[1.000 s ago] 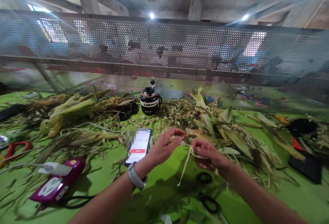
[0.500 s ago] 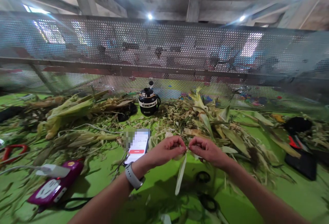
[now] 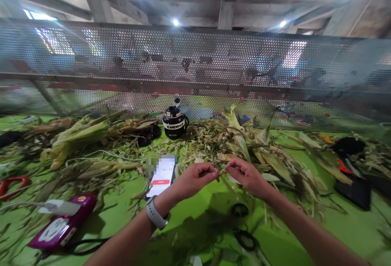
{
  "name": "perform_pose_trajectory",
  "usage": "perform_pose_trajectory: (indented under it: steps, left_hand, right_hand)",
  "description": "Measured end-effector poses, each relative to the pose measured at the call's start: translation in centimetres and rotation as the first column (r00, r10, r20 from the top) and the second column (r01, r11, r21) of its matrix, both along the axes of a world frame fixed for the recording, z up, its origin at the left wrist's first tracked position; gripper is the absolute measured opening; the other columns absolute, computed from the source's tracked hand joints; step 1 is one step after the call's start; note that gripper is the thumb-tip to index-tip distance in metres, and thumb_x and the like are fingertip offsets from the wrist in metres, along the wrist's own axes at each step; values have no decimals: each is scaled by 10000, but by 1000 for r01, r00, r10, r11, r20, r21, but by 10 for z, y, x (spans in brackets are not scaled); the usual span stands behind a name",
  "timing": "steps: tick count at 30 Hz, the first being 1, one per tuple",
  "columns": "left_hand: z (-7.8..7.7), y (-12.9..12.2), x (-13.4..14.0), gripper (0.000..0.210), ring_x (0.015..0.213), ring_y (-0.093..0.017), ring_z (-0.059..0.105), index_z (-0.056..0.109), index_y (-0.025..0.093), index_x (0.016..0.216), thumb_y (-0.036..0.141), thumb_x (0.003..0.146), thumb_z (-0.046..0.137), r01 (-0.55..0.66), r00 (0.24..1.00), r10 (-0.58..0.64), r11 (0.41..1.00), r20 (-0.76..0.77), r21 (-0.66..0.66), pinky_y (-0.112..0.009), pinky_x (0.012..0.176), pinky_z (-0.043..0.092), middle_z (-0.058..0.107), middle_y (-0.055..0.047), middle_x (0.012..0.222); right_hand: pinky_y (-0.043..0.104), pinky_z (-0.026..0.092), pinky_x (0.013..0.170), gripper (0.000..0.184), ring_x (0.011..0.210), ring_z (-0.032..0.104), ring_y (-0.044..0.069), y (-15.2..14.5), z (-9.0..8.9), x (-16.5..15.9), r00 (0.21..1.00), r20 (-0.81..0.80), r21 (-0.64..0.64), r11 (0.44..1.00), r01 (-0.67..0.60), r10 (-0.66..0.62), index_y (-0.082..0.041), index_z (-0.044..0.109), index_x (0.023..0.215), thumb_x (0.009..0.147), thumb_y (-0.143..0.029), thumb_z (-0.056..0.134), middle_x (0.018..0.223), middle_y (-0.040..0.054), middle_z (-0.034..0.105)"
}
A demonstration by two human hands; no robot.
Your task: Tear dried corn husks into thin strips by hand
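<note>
My left hand (image 3: 200, 179), with a grey watch (image 3: 156, 214) on its wrist, is pinched shut over the green table (image 3: 189, 225). Close to it on the right, my right hand (image 3: 248, 177) is also pinched. A thin pale strip of corn husk (image 3: 222, 172) spans the small gap between the fingertips, and its hanging part is blurred. Below the hands lie black-handled scissors (image 3: 246, 240), their loops partly in shadow. A lit phone (image 3: 161, 176) rests beside my left forearm.
A heap of dry corn husks (image 3: 275, 162) spreads behind my right hand; more husks (image 3: 82, 133) lie left. A black ENERGY mug (image 3: 174, 124) stands before a perforated metal screen (image 3: 195, 66). At left are a purple power strip (image 3: 64, 221) and red-handled scissors (image 3: 14, 186).
The husk strip that hung clearly below my fingers is now blurred and further right, nearer my right hand. The fingertips have moved slightly apart. The whole view has shifted slightly.
</note>
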State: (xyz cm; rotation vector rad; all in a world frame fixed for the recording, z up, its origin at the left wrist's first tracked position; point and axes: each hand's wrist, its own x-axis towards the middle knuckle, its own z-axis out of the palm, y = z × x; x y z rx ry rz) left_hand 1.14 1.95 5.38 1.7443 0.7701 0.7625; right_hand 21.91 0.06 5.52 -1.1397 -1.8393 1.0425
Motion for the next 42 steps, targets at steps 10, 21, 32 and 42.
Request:
perform_pose_trajectory:
  steps: [10, 21, 32, 42]
  left_hand:
    - [1, -4, 1, 368, 473, -66, 383, 573, 162, 780, 529, 754, 572, 114, 990, -71, 913, 120, -393, -204, 468, 238, 477, 54, 548]
    - [-14, -5, 5, 331, 425, -43, 299, 553, 149, 704, 470, 765, 602, 172, 983, -129, 901, 133, -399, -218, 432, 167, 425, 74, 485]
    - [-7, -1, 5, 331, 466, -43, 329, 559, 150, 693, 464, 716, 659, 111, 964, 15, 883, 264, -456, -208, 452, 191, 528, 33, 589]
    - [-12, 0, 7, 349, 481, -57, 346, 580, 149, 666, 488, 736, 628, 2, 943, 160, 874, 290, -486, -209, 465, 231, 526, 19, 574]
  right_hand:
    - [189, 326, 460, 349, 511, 360, 77, 2, -3, -2, 999, -13, -59, 997, -39, 39, -182, 518, 785, 829, -528, 510, 618, -55, 386]
    - [227, 386, 582, 209, 613, 491, 122, 0, -3, -4, 967, 247, 243, 970, 1, -63, -168, 580, 780, 885, -323, 486, 662, -8, 558]
    - [370, 409, 805, 152, 897, 528, 221, -8, 8, -3, 865, 414, 660, 748, -70, -284, -182, 592, 893, 863, -319, 533, 890, 75, 601]
    - [374, 390, 835, 218, 836, 533, 187, 4, -6, -3, 889, 434, 636, 748, -188, -146, -193, 580, 829, 937, -292, 420, 845, 57, 635]
